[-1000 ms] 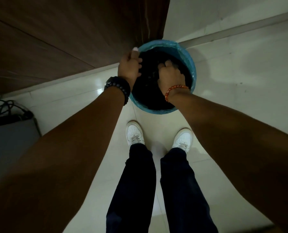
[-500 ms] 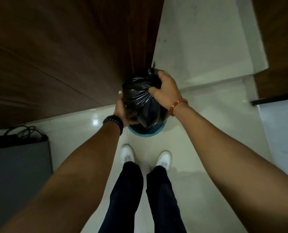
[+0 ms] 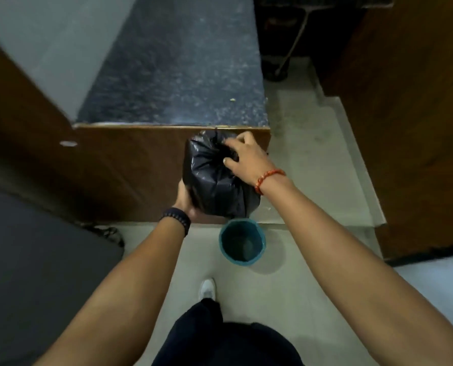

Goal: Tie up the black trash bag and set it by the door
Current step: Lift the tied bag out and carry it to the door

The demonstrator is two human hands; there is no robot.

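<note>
The black trash bag (image 3: pixel 214 178) was held up in the air, clear of the floor (image 3: pixel 312 159), in front of the brown wooden face of the counter (image 3: pixel 130 170) and just below the counter's near edge. It was cradled from underneath by the left hand (image 3: pixel 187 200), whose grip was closed around the bag's lower left side, the fingers mostly hidden behind the plastic. The gathered neck at the top was pinched by the right hand (image 3: pixel 246 158), the grip shut on the bunched plastic with thumb and fingertips pressed in. Whether a knot had been made could not be told; the plastic there was only seen twisted and crumpled. A dark beaded band (image 3: pixel 176 219) was worn on the left wrist, an orange beaded bracelet (image 3: pixel 269 179) on the right. Directly below the bag, on the pale floor tiles near the counter's right front corner, the blue-lined bin (image 3: pixel 242 243) was seen standing upright, its inside looking empty. One white shoe (image 3: pixel 207 288) was planted on the floor near the bin, with a dark trouser leg (image 3: pixel 220 336) beneath it in the view. The speckled dark counter top (image 3: pixel 177 70) stretched away above, and a brown wooden panel (image 3: pixel 410 122) stood at the right.
</note>
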